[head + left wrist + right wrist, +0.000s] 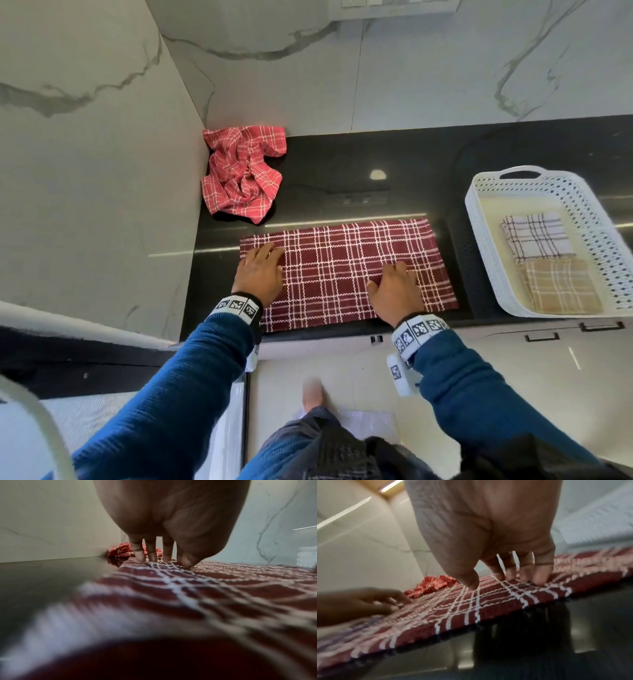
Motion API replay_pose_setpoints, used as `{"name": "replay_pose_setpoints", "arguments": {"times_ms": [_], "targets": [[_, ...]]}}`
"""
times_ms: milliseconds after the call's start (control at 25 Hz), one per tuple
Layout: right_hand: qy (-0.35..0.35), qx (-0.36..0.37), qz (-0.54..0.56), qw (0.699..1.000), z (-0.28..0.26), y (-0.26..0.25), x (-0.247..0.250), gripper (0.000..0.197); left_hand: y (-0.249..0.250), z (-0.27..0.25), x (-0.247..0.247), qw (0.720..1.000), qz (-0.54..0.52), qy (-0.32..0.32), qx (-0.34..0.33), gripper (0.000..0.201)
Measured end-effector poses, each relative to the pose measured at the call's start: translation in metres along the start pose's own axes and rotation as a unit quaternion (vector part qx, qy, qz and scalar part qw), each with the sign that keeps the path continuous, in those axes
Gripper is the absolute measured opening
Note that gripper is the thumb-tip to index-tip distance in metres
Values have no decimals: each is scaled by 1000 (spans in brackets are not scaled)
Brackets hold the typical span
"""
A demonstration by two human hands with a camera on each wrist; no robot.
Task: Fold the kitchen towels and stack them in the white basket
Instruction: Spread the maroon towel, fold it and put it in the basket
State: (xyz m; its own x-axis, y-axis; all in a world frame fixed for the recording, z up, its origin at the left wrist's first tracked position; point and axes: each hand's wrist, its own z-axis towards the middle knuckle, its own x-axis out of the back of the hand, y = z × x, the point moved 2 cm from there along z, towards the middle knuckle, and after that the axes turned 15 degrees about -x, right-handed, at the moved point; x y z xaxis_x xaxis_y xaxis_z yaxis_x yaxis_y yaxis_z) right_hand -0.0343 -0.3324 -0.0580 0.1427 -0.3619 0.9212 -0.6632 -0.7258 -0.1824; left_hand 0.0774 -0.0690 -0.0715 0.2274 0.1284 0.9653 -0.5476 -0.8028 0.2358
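From my left wrist camera I look along the palm of my left hand (171,513) to its fingertips (139,555), which press down on the dark red checked towel (231,585). The fingers are fairly straight and slightly spread, the thumb tip touching the cloth too. The towel lies flat on the black counter (42,577), its near part blurred. Beyond the fingers a crumpled lighter red towel (118,551) sits against the pale marble wall (51,520).
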Motion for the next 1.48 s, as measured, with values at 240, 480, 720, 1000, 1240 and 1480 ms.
{"name": "replay_pose_setpoints", "arguments": {"times_ms": [240,480,720,1000,1240,1480], "targets": [[-11,11,-123,992,89,-58,24,59,16,-21,-5,999,11,34,-39,24],[-75,70,-138,985,151,-102,33,81,89,-38,-22,990,-16,-2,-143,36],[39,140,-49,988,86,-42,25,60,91,-49,-26,988,-63,63,-124,29],[28,190,-44,980,-53,94,-34,69,86,-92,-67,990,-102,74,-68,52],[68,225,-16,972,-42,117,-25,44,113,-102,-57,995,-12,78,-69,47],[61,236,70,967,-61,140,3,24,137,-118,-36,987,-50,124,-85,15]]}}
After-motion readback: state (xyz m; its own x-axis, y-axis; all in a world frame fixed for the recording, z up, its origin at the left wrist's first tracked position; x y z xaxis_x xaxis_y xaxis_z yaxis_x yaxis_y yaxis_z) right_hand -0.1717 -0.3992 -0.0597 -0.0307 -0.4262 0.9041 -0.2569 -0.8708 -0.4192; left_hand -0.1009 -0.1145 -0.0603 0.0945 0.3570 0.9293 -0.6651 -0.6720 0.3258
